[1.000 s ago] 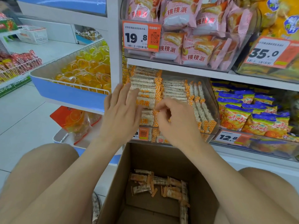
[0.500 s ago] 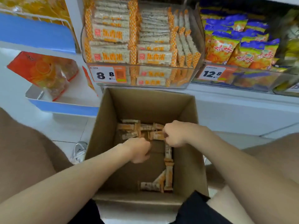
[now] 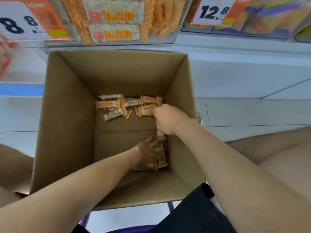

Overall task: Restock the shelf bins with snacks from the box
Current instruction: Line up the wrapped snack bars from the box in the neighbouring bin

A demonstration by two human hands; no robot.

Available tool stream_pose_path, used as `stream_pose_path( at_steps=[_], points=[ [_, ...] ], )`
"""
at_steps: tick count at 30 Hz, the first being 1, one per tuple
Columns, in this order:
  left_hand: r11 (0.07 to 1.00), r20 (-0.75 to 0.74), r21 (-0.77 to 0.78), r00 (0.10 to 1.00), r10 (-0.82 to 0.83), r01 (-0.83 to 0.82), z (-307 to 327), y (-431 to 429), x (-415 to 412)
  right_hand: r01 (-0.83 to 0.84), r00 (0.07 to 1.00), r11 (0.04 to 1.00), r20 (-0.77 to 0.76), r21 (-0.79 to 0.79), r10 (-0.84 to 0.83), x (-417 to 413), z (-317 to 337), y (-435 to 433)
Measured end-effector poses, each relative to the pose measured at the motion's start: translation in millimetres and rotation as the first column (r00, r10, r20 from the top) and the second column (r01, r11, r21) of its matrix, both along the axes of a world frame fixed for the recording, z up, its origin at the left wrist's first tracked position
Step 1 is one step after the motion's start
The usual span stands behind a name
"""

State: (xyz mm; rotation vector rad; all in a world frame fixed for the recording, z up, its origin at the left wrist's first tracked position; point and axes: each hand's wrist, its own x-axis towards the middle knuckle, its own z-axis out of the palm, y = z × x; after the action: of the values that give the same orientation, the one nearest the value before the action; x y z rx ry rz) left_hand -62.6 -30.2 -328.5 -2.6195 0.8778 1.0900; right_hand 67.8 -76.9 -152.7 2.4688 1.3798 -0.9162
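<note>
Cardboard box: right hand pinched one snack bar near far wall; left hand lay on stacked bars by right wall, grip unclear.

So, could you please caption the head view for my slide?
Left hand and right hand reach among snack bars in the cardboard box below the stocked shelf bin.

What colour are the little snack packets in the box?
Orange and white snack packets with checkered ends, seen in the head view.
</note>
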Motion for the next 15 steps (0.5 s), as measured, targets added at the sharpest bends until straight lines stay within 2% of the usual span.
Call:
stream_pose_path(
  at_steps=[3, 6, 9, 12, 15],
  points=[
    [0.984, -0.028, 0.086, 0.987, 0.160, -0.157, 2.0, 25.7, -4.0, -0.017, 0.998, 0.994, -0.057, -0.108, 0.010, -5.7, -12.6, -2.4],
    [0.913, -0.006, 0.191, 0.930, 0.369, -0.361, 5.1, 63.7, -14.2, -0.009, 0.991, 0.981, -0.130, -0.195, -0.017, -15.5, -30.9, -0.6],
    [0.786, -0.081, 0.099, 0.782, 0.618, -0.611, 8.0, 100.9, -22.8, 0.001, 0.984, 0.973, -0.173, -0.232, -0.042, -25.8, -48.7, 2.1],
    [0.628, -0.091, 0.017, 0.624, 0.776, -0.778, 11.9, 122.6, -27.7, 0.006, 0.964, 0.960, -0.252, -0.279, -0.080, -34.9, -70.1, 4.7],
    [0.406, -0.137, -0.036, 0.407, 0.903, -0.913, 9.2, 131.8, -31.8, 0.040, 0.921, 0.950, -0.357, -0.308, -0.154, -42.5, -98.5, 8.5]
  ],
)
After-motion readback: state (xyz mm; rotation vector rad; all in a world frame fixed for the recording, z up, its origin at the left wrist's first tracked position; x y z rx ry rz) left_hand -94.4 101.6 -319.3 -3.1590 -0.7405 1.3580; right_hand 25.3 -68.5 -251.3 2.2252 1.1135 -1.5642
